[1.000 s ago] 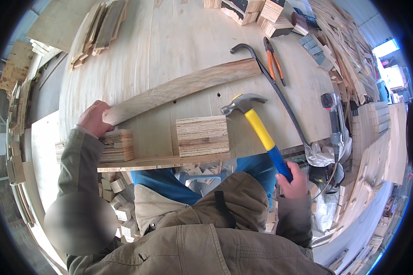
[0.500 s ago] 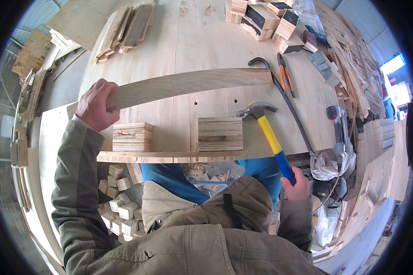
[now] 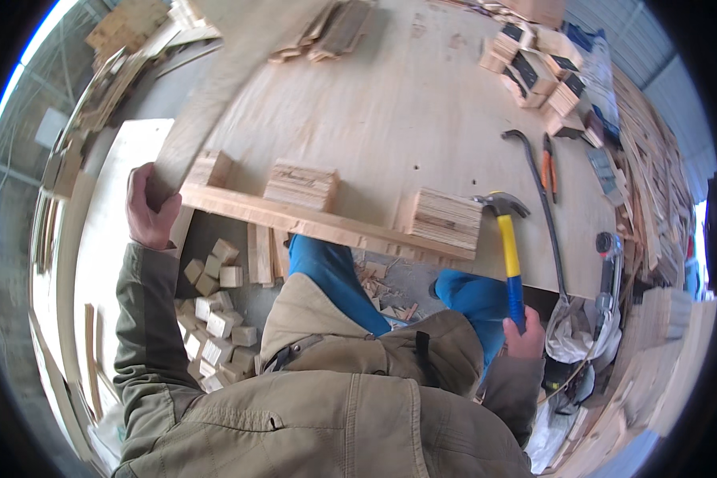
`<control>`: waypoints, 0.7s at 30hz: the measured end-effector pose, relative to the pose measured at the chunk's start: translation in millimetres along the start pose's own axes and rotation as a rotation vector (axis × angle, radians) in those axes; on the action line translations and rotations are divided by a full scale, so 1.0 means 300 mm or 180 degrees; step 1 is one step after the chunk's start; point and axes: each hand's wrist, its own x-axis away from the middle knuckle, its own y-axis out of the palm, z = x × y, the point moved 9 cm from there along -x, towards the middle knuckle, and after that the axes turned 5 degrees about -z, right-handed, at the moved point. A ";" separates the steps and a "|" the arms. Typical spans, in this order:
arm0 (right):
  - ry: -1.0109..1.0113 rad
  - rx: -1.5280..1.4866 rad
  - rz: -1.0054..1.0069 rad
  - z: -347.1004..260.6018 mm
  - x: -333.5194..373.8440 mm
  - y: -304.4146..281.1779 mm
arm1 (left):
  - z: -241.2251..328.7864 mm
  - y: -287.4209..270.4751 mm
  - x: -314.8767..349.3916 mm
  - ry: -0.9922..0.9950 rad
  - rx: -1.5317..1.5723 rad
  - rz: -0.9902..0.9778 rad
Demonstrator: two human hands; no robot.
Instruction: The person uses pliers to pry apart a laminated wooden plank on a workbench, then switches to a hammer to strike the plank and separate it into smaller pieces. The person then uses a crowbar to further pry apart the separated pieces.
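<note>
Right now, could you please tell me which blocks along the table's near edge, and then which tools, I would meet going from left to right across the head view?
Left block, middle block, right block, hammer, pliers, power tool.

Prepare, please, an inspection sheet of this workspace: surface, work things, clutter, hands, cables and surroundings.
Surface: pale wooden tabletop with small dark holes.
Work things: long board, blurred, over the tabletop's left side; hammer, its head beside the rightmost block of three near the front edge.
Clutter: crowbar, orange-handled pliers, block pile and wooden slats on the tabletop; loose offcuts on the floor.
Hands: left hand grips the board's near end; right hand holds the hammer's handle.
Cables: thin cord near the power tool at right; ends cannot be traced.
Surroundings: stacked timber at right.
</note>
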 end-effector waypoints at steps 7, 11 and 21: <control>-0.0055 0.0196 -0.0069 0.028 -0.020 0.005 | -0.552 -0.309 0.566 -0.1419 0.0274 0.1467; 0.0042 0.0147 -0.0160 0.038 -0.009 0.022 | -0.789 -0.307 0.869 -0.2197 0.0215 0.1781; 0.0201 0.0180 -0.0183 0.006 0.028 0.039 | -1.040 0.219 1.526 -0.4138 0.0248 0.0584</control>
